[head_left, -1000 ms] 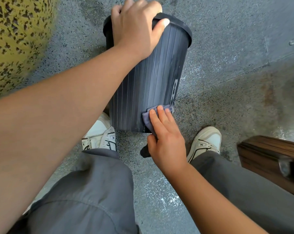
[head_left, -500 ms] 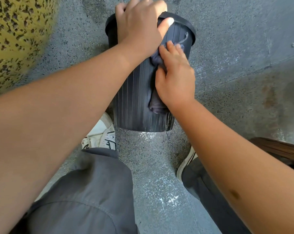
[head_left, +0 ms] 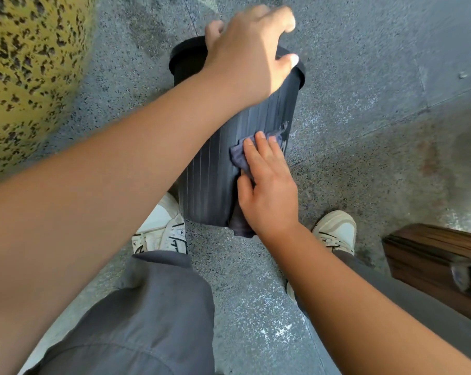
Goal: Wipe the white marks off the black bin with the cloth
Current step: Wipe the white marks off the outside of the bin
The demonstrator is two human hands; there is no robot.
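My left hand [head_left: 245, 58] grips the black bin [head_left: 215, 180] by its rim; my right hand [head_left: 269, 190] presses the cloth [head_left: 239, 158] flat-fingered against its lower wall; inside hidden.

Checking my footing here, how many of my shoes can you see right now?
2. The left shoe sits below the black bin's base, partly behind it; the right shoe is on the floor right of the right hand.

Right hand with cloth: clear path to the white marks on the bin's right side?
Probably yes. The right hand presses the cloth on the bin beside the white marks; nothing lies between.
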